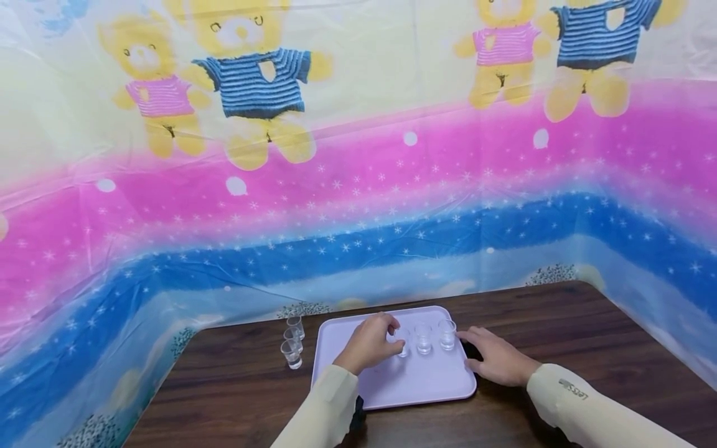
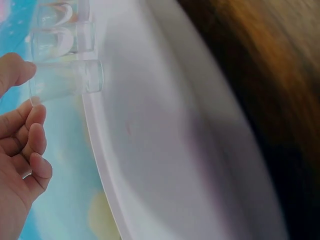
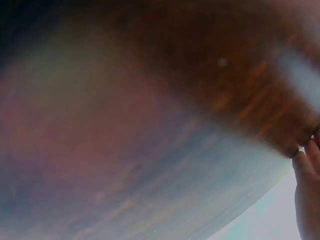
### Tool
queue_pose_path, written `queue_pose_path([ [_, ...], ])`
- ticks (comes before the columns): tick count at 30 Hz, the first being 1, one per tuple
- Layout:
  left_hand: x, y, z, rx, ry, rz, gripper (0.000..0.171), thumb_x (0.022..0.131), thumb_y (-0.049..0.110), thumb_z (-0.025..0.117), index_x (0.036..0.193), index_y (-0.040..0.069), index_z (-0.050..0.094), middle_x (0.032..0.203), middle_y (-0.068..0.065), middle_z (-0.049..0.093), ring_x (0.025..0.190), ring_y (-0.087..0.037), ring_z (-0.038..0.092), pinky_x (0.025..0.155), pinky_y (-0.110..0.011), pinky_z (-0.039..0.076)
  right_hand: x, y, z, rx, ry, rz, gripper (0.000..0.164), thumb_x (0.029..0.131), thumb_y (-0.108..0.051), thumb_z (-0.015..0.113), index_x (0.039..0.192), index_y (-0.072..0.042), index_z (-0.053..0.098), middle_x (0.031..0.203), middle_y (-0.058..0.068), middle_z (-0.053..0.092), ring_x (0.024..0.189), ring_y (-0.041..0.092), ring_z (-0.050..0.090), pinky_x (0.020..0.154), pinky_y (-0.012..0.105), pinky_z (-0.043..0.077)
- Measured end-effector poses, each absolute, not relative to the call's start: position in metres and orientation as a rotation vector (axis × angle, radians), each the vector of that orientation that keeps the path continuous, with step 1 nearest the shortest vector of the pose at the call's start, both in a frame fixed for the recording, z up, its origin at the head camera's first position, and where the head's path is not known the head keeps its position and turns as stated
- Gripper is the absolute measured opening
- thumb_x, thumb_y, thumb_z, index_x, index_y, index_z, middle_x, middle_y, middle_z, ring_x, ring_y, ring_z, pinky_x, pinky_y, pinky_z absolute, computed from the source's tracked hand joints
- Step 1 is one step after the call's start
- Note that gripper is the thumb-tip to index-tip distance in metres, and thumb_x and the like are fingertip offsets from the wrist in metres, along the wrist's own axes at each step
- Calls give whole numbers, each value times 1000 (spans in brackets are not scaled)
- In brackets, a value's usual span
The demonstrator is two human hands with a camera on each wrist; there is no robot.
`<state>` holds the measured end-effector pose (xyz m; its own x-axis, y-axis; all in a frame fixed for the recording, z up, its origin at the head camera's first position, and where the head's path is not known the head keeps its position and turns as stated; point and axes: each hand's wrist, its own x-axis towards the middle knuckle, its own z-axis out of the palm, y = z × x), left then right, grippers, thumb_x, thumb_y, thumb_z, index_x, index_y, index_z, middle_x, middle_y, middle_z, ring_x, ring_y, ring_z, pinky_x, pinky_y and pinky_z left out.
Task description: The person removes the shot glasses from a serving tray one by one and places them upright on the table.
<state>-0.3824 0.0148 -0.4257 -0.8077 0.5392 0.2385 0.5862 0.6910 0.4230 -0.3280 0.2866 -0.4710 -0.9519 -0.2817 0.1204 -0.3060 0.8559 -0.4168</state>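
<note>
My left hand point(image 1: 371, 341) pinches the rim of a small clear shot glass point(image 2: 65, 80) between thumb and index finger. That glass stands upright on the pale lilac tray point(image 1: 414, 382), leftmost in a row of three. The middle glass point(image 1: 423, 340) and the right glass point(image 1: 447, 336) stand close beside it, each with a thick clear base. At the tray's right edge, my right hand point(image 1: 498, 356) has its fingers extended, the fingertips near the right glass and the thumb by the rim. The right wrist view catches only part of that hand point(image 3: 309, 185).
Left of the tray, three more shot glasses point(image 1: 292, 356) stand in a line on the dark wooden table point(image 1: 224, 386). A printed bear curtain point(image 1: 358, 236) hangs behind the table and around its sides.
</note>
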Motion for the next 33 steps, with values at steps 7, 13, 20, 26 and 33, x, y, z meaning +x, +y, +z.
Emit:
queue_pose_path([
  [7,-379,12,-415,-943,-2773,-746,27,82,26,73,100,8,66,88,3,57,70,-8,49,62,-24,43,-326,287,-469,477,-2973,684,54,89,-24,64,137,-6,48,127,9,50,120,29,46,96,52,37],
  [13,-378,2,-408,-949,-2733,-761,25,82,26,73,99,10,66,87,3,58,71,-8,50,63,-24,44,-327,286,-470,481,-2965,668,54,88,-25,64,136,-5,49,124,8,51,118,28,48,95,51,38],
  [20,-375,-21,-404,-967,-2678,-743,26,82,25,71,100,7,66,87,2,58,71,-9,51,64,-27,44,-327,285,-471,493,-2956,671,54,87,-24,65,135,-4,49,122,7,52,116,28,49,94,51,38],
  [26,-373,-50,-403,-929,-2668,-708,26,83,24,71,101,6,65,89,0,59,72,-9,52,64,-28,46,-326,284,-470,485,-2973,659,53,88,-25,64,135,-5,49,122,6,52,117,27,48,95,50,38],
  [33,-371,-80,-400,-847,-2675,-728,25,83,21,72,102,6,64,90,-2,59,71,-12,52,62,-29,45,-325,284,-468,472,-2974,678,54,88,-25,64,136,-4,48,124,9,52,119,29,47,96,52,37],
])
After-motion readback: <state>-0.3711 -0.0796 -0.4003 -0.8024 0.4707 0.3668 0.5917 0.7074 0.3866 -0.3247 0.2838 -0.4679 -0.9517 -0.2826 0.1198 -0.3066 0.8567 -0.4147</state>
